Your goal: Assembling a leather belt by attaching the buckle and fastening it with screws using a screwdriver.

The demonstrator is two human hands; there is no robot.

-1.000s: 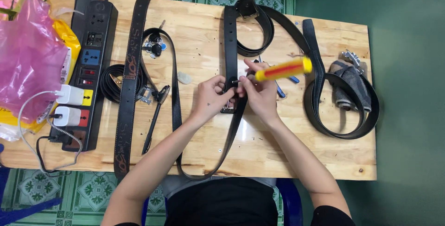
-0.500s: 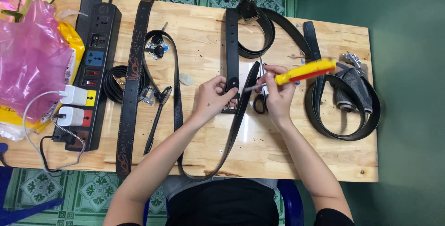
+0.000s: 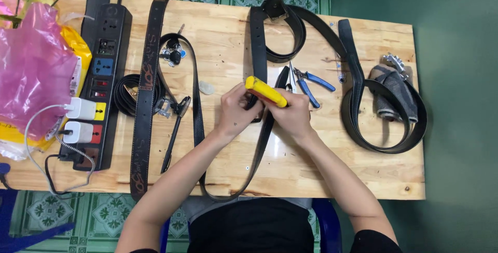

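Note:
My right hand [image 3: 293,115] grips a screwdriver with a yellow and red handle [image 3: 265,91], its tip pointing down toward the black belt [image 3: 258,152] in the middle of the wooden table [image 3: 321,170]. My left hand [image 3: 235,112] pinches that belt right beside the tool. The belt runs from under my hands down to the table's near edge and loops left. The screwdriver's tip and the spot where it meets the belt are hidden by my fingers.
Blue-handled pliers [image 3: 308,83] lie just right of my hands. Another black belt [image 3: 381,128] coils at the right around a grey cloth. A brown belt [image 3: 144,102], a black power strip [image 3: 98,87] with white chargers and a pink plastic bag [image 3: 33,71] sit left.
The screwdriver swung from lying out to the right of my hands to pointing down at the belt between them. The pliers, earlier hidden under my right hand, now lie uncovered.

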